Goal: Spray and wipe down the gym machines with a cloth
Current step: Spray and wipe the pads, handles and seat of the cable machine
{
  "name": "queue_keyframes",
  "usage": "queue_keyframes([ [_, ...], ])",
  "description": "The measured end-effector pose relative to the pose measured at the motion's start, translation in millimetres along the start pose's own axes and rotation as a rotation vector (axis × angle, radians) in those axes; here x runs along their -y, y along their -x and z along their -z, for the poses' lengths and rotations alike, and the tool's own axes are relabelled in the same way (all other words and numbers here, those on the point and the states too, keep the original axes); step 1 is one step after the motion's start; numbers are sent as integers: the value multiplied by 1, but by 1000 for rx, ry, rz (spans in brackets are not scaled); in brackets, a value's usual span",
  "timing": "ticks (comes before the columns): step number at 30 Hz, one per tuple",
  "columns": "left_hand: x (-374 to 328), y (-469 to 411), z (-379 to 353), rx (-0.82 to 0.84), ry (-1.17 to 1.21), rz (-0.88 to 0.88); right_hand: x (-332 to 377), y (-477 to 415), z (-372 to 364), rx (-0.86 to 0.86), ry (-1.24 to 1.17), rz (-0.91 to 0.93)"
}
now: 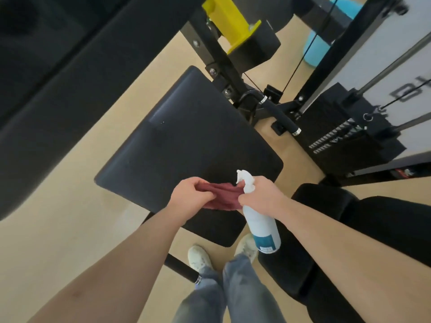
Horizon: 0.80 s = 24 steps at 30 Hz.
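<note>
Forearms (130,252): bare, reaching forward from both lower corners and meeting over the near edge of the seat pad (186,141).
Left hand (190,198): fingers curled, knuckles up, pinching one end of the cloth (221,197).
Cloth: dark red and bunched, stretched between the two hands, just right of the left hand and touching the thumb side of the right hand (262,199). It is held over the pad; whether it touches the pad cannot be told.
Right hand: wrapped round the neck of the spray bottle (262,227), with fingertips against the cloth's other end; whether they also grip the cloth cannot be told.
Spray bottle: white with a blue label, its tilted body hanging below the right hand and its white nozzle sticking up above the hand, pointing left.
Seat pad: black and flat, ahead of and beneath both hands.
Below the hands: jeans (221,292) and pale shoes (198,257) on the tan floor (58,229).
Beyond the hands: black frame (217,57) with a yellow bracket (231,24), a foam-covered handle (279,115), and a weight stack (349,136) off to the right.
</note>
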<state>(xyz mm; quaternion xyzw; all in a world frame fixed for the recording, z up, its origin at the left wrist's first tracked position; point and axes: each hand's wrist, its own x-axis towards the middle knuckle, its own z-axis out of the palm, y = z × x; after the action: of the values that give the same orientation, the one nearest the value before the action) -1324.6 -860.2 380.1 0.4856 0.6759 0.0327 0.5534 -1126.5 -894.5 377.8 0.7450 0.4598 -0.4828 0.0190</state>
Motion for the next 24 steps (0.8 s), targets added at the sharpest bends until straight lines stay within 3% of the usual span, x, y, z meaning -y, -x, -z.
queue_keyframes([
  [4, -3, -3, 4, -46, 136, -110, -2, -13, -10, -87, -15, 47],
  [6, -2, -11, 5, -126, 85, -172, -3, -21, -11, -139, -105, 36],
  [9, 7, -29, 0, -372, -496, -173, -8, -34, -12, -215, -161, -31],
  [11, 9, -36, -10, -439, -772, -275, -15, -43, -15, -220, -186, -67],
  [14, 14, -53, -27, -234, -1048, -496, -30, -52, -23, -195, -250, -88],
  [16, 16, -67, -36, -147, -1136, -489, -40, -58, -27, -189, -195, -93],
  [24, 29, -89, -67, -185, -1214, -532, -68, -72, -25, -206, -256, -117],
])
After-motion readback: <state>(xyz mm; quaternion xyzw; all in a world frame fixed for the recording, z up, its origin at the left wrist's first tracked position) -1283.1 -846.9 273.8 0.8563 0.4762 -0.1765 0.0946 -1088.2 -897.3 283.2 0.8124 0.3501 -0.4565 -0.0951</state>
